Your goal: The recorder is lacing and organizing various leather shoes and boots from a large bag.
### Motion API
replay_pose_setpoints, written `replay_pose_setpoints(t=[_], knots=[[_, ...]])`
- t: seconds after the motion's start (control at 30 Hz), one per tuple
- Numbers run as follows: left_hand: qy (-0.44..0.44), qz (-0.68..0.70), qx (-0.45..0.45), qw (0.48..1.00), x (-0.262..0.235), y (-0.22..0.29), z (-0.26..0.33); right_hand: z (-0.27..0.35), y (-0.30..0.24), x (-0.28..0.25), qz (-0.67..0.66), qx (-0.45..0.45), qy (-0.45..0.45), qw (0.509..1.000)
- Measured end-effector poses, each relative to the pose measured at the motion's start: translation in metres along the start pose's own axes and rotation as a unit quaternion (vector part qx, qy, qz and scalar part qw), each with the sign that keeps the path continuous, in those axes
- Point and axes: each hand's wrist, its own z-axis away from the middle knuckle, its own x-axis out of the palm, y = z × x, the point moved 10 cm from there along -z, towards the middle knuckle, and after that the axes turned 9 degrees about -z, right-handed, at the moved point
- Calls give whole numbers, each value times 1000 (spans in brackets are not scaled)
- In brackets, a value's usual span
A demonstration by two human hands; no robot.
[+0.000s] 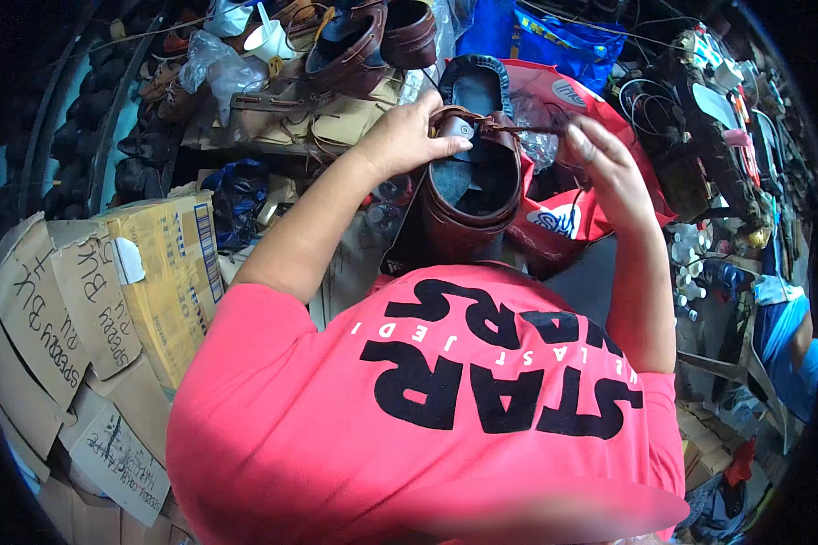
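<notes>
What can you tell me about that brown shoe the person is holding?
The brown shoe looks like glossy leather, a low slip-on with a dark insole and a thin brown lace around its collar. It is held above the lap, opening facing up. The left hand grips its far rim, while the right hand pinches the lace drawn out to the side.

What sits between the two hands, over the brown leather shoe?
In the head view, the left hand grips the brown leather shoe at its rim; the right hand pinches a thin brown lace stretched between them, above the shoe's dark opening.
</notes>
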Motion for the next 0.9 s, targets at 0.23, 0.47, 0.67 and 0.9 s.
replay_pose_setpoints(t=[0.23, 0.47, 0.67, 0.9], knots=[[-23, -150, 84, 985, -23, 65, 21, -47, -1, 52, -159, -60, -38, 985], [-15, -148, 227, 962, -58, 115, 43, -54, 5, 68, 156, -92, -61, 982], [99, -88, 350, 927, -82, 147, 4, -39, 4, 81, 182, -38, -151, 971], [292, -132, 280, 905, -86, 127, -20, -51, 38, 48, -143, 83, -20, 986]])
